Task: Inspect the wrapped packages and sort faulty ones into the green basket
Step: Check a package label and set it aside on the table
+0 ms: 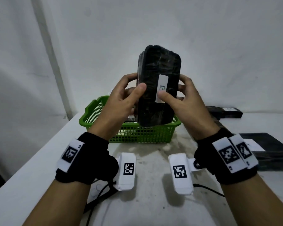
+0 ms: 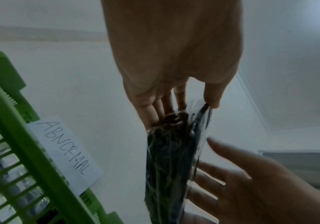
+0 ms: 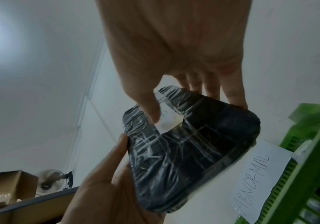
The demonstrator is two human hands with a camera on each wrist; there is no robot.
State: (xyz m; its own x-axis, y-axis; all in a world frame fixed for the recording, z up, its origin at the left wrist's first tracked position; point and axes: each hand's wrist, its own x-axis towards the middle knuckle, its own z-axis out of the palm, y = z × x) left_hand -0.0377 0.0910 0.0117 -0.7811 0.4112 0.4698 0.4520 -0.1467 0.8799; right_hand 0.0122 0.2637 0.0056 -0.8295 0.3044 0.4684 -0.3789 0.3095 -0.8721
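Observation:
I hold a black tray package [image 1: 158, 66] wrapped in clear film upright above the green basket [image 1: 88, 118]. My left hand [image 1: 136, 84] grips its left edge, thumb on the front. My right hand [image 1: 171, 87] grips the right edge, its thumb pressing the white label [image 1: 162, 84]. The left wrist view shows the package [image 2: 166, 159] edge-on, with my left hand [image 2: 185, 110] pinching it. In the right wrist view my right hand [image 3: 193, 109] holds the wrinkled package [image 3: 193, 148]. The basket [image 3: 308, 159] carries a paper sign [image 3: 256, 174] reading ABNORMAL.
Wrapped items lie inside the basket [image 2: 11, 136]. More black packages [image 1: 225, 112] [image 1: 273, 150] lie on the white table [image 1: 39, 168] to the right. A grey wall stands close behind. A cardboard box [image 3: 5, 186] and a fan [image 3: 49, 181] are off to one side.

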